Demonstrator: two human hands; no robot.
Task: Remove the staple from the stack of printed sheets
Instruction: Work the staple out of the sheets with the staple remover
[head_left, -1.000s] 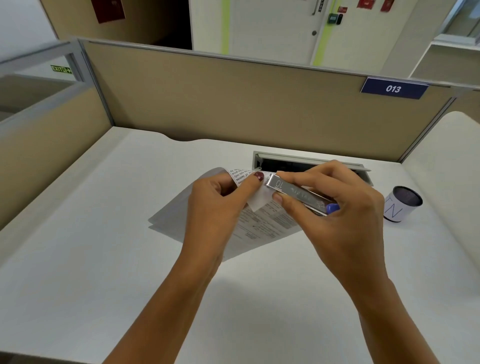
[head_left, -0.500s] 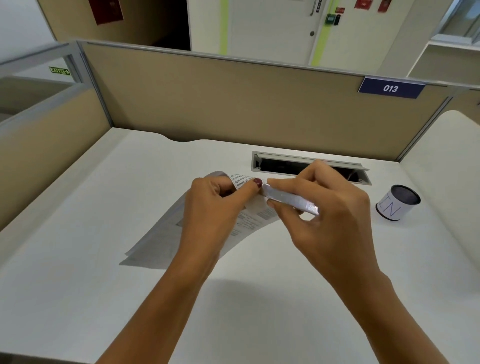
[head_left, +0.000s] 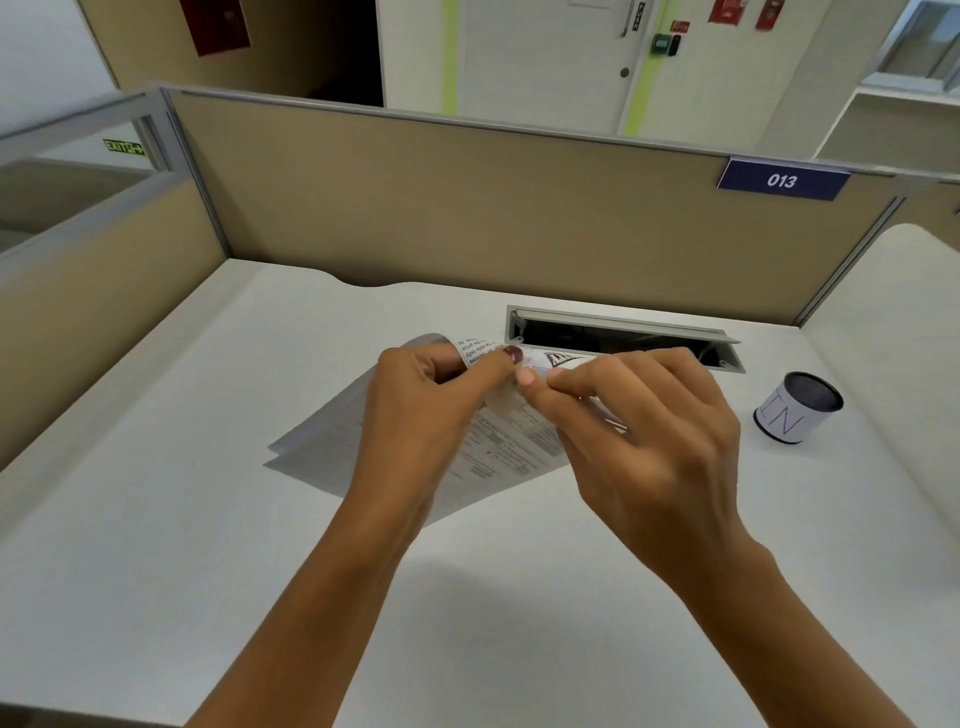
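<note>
The left hand (head_left: 426, 410) pinches the curled top corner of the sheets (head_left: 498, 452), lifting it off the desk (head_left: 156, 519), likely to expose the staple. The right hand (head_left: 644, 431), at three o'clock of the left, grips a metal tool (head_left: 563, 359) pressed against that corner, probably to pry. The staple itself is hidden under the fingertips. The sheets' lower part lies flat mid-desk. A cup (head_left: 797, 408) stands well apart at three o'clock.
</note>
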